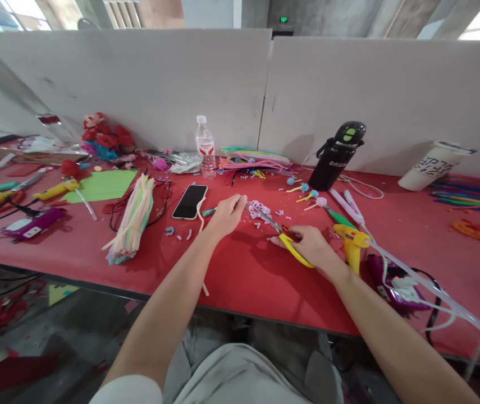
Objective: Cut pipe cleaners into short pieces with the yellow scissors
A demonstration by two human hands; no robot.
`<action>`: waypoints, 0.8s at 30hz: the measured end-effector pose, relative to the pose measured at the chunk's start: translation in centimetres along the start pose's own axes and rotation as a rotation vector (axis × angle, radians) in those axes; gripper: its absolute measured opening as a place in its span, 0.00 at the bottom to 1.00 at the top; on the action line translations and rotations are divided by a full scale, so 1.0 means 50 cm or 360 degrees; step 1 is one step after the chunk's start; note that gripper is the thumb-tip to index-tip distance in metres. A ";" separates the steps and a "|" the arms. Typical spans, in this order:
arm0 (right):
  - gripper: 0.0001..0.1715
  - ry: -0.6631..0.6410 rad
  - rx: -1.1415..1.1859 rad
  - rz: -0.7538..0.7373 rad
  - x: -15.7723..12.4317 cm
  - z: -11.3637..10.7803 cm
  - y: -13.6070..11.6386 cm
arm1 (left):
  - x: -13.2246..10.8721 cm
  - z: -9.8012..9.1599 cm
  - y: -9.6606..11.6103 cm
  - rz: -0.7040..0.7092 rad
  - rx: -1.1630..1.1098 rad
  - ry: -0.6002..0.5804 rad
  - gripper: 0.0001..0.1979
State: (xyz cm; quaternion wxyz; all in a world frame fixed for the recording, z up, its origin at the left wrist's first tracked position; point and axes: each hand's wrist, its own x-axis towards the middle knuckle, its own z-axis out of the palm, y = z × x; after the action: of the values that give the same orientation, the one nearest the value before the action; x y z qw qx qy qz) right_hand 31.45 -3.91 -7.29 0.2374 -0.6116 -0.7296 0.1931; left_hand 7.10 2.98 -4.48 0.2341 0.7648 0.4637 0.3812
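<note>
My right hand (309,244) is wrapped round the handles of a pair of scissors (294,249) with a yellow loop. Their blades point left, over a small heap of cut lilac pieces (260,210). Just left of the heap, my left hand (228,214) is closed in a pinch. Whatever sits between its fingertips is too small to make out. A cream fuzzy stem (201,210) runs from the phone (190,202) and passes beneath my left forearm. Several loose bits (170,230) lie left of that arm.
A bundle of pale fuzzy stems (132,224) lies left. A water bottle (206,148) and black flask (336,160) stand behind my hands. To the right are a yellow glue gun (352,242), a purple power strip (395,283) with cables, and a leaning paper cup (431,166).
</note>
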 end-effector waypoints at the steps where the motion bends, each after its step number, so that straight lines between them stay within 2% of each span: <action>1: 0.30 0.0011 0.0006 0.0003 -0.001 0.000 0.000 | 0.000 0.000 0.000 -0.0004 -0.0006 0.0011 0.21; 24: 0.30 0.0020 0.0062 0.0026 -0.003 0.003 -0.002 | 0.002 0.005 -0.007 -0.0002 0.0022 0.0043 0.21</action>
State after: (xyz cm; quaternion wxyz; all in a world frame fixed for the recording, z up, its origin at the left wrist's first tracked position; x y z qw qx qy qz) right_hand 31.31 -4.08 -7.39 0.2523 -0.6140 -0.7191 0.2055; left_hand 7.14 3.20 -4.86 0.2228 0.7609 0.4699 0.3880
